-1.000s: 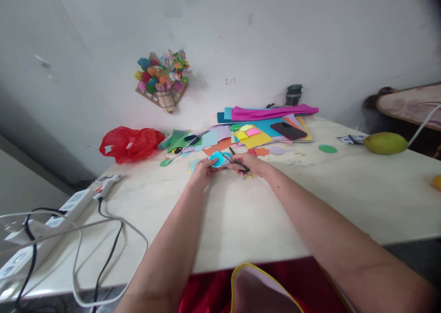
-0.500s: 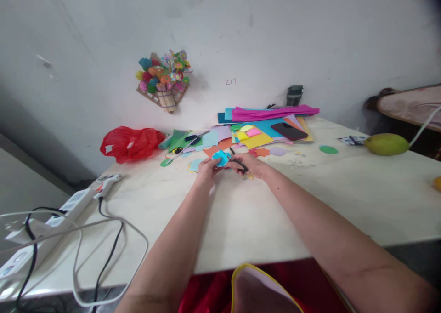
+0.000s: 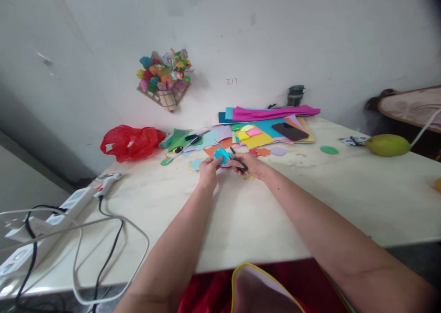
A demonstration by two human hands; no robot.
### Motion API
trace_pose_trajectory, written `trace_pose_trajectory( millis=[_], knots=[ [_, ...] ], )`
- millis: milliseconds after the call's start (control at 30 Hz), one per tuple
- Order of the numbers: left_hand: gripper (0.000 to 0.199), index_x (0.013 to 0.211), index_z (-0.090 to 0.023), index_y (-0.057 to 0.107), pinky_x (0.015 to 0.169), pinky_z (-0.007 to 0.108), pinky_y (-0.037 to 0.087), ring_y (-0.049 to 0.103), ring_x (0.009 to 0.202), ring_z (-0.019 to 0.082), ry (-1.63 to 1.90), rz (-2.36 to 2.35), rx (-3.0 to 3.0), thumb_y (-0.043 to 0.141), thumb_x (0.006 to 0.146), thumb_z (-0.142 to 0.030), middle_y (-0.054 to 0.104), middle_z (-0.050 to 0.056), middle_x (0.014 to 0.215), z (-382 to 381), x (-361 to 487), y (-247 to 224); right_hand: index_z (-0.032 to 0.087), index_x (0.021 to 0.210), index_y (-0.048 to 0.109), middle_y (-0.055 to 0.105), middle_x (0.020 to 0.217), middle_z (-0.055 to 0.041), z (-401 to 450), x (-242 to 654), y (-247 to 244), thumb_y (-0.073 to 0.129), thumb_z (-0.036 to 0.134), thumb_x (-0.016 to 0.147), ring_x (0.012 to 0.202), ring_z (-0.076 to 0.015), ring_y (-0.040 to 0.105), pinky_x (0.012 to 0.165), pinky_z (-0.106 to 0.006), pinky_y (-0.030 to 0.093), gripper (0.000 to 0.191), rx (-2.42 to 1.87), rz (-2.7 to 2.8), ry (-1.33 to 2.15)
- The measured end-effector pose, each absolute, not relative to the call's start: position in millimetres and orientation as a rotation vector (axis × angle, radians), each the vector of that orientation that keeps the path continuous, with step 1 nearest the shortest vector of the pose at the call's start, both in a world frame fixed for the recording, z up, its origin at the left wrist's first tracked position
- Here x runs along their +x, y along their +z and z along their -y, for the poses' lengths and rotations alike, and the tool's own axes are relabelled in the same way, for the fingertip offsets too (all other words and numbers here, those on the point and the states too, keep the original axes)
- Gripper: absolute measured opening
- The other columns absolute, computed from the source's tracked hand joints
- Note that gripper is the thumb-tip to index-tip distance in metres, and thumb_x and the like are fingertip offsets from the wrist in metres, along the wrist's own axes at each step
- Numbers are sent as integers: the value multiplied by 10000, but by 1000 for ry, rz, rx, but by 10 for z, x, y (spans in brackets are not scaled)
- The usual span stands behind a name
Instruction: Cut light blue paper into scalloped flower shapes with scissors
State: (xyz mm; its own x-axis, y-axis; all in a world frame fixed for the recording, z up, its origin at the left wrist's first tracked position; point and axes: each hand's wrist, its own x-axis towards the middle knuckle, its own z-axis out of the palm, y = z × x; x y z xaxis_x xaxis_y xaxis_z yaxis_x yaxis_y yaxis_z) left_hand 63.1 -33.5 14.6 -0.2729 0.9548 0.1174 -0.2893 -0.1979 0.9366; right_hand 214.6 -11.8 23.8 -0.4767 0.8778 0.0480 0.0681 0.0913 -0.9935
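Pinched in my left hand (image 3: 209,169) is a small bright blue paper flower (image 3: 222,155) with a scalloped edge. My right hand (image 3: 248,164) is closed around black-handled scissors (image 3: 242,165), whose blades point left at the blue paper. The two hands are close together above the table, a little left of the phone. Just left of my left hand lies a light blue paper cutout (image 3: 195,165) with a yellow rim. Beyond the hands, orange paper (image 3: 223,144) and a lilac paper oval (image 3: 278,151) rest on the table.
Stacked coloured paper (image 3: 260,139) lies at the back, with a dark phone (image 3: 290,131) on it. A red plastic bag (image 3: 132,143) and second scissors (image 3: 196,138) are left. A mango (image 3: 387,145) sits right. A power strip (image 3: 74,202) with cables occupies the left edge.
My left hand has shifted slightly right with the blue paper, which is turned a little. The scissors' blades now show apart at the paper. My right hand has barely moved.
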Motion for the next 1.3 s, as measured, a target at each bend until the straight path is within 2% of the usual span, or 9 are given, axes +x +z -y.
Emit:
trace_pose_trajectory(
  millis=[267,467,667,967,1300],
  knots=[
    [248,524,-168,544,712,297,449,562,608,141,1652,-1056,965,762,541,-285,562,-12,550,349,646,142,148,738,563,530,482,42,114,2119,224,714,313,673,367,-53,450,300,-156,208,233,-942,1647,1467],
    [260,535,-160,551,665,269,434,524,566,113,1664,-1079,960,766,529,-307,553,-19,540,345,653,137,143,738,566,517,464,46,106,2099,210,721,309,669,357,-51,439,291,-152,190,237,-922,1623,1479],
    [264,541,-155,558,652,274,427,535,569,123,1667,-1085,936,771,517,-309,548,-16,534,325,648,131,144,709,556,509,446,49,151,2075,250,734,290,670,355,-54,433,296,-153,250,234,-921,1557,1518],
    [281,555,-149,578,704,293,456,572,586,137,1627,-1016,915,798,482,-308,600,8,564,323,596,153,136,700,556,513,440,44,254,2055,372,737,222,683,353,-56,430,305,-160,283,201,-962,1525,1500],
    [275,603,-139,633,748,310,469,601,608,149,1528,-1004,950,809,460,-295,649,26,621,358,495,223,141,710,586,488,423,60,173,2068,281,777,276,625,341,-48,404,330,-164,302,248,-998,1574,1477]
  ],
)
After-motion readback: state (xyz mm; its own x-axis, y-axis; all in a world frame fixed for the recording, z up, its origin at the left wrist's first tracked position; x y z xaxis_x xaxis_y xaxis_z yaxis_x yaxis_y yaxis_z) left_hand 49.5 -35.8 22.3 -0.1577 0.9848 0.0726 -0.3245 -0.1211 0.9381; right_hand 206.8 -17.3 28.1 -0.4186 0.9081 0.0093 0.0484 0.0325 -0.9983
